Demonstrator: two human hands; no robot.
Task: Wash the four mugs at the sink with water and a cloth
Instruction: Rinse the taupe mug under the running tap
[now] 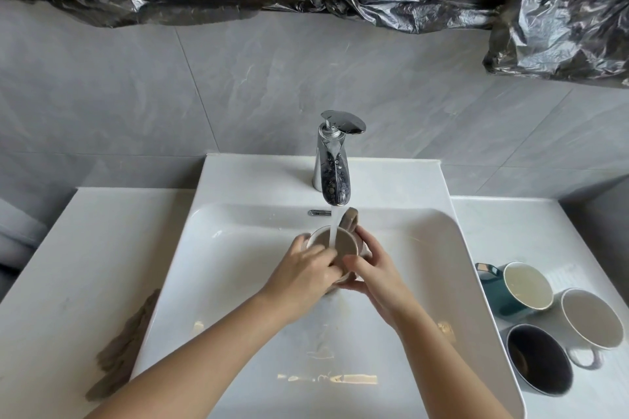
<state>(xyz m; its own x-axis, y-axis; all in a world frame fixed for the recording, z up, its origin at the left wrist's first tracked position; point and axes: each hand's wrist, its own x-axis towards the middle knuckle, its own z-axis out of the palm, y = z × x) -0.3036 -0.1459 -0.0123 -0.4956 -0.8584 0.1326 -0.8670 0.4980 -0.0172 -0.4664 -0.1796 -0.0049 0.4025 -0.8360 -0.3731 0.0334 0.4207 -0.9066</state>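
Both hands' grip closed on the beige mug (335, 245): left hand (303, 274) at its 7 o'clock rim, right hand (377, 274) at 4 o'clock, under the running faucet (332, 160) inside the sink (238, 282). Three mugs (544, 323) stood on the counter (510, 231) at 3 o'clock; the cloth (122, 347) lay at 9.

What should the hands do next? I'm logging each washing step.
Probably fetch the cloth: it lies unused on the counter left of the sink, while both the left hand and right hand hold the beige mug under running water.
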